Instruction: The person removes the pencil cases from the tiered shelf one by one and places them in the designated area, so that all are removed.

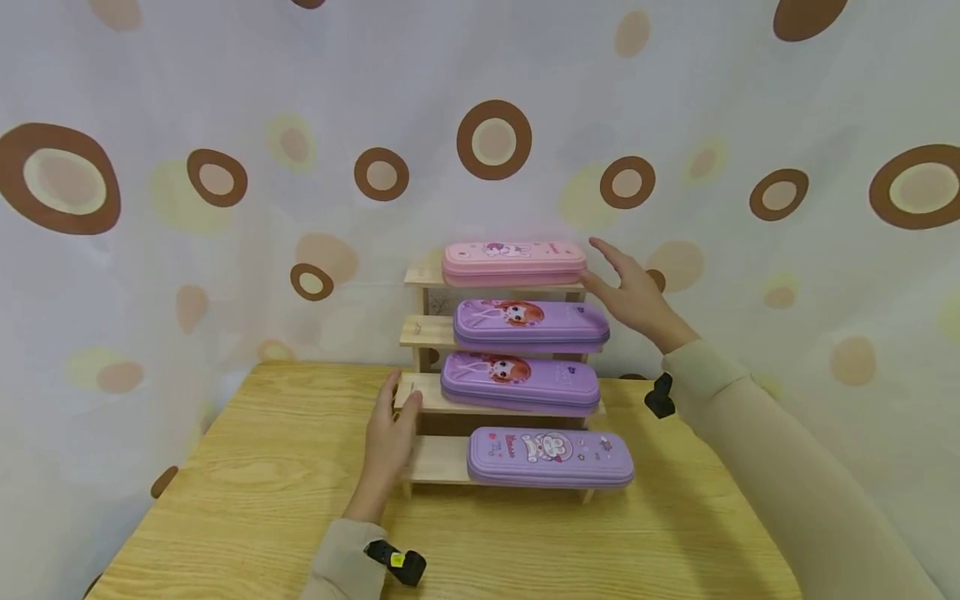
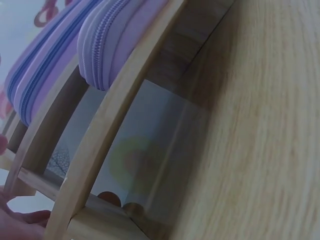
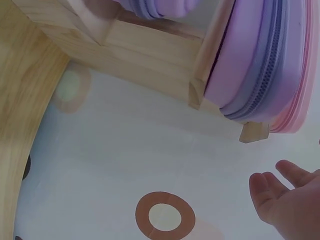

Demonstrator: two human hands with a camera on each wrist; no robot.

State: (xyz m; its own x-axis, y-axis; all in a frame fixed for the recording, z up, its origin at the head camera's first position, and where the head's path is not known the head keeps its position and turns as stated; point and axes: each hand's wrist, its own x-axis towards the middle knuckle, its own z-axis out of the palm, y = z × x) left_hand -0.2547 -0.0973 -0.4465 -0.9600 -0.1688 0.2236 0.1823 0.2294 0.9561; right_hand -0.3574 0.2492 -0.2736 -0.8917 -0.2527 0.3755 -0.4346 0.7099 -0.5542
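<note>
Head view is showing all four shelf [image 1: 427, 394] tiers filled, right hand [image 1: 633, 296] hovering grip-wide beside the pink case [image 1: 513, 262] on top, left hand [image 1: 388, 437] flat, steadying the frame.

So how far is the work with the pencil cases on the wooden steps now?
All four steps of the wooden rack carry a case. The right hand is open beside the pink case on top, not gripping it. The left hand rests against the rack's left side. No case lies loose on the table.
</note>
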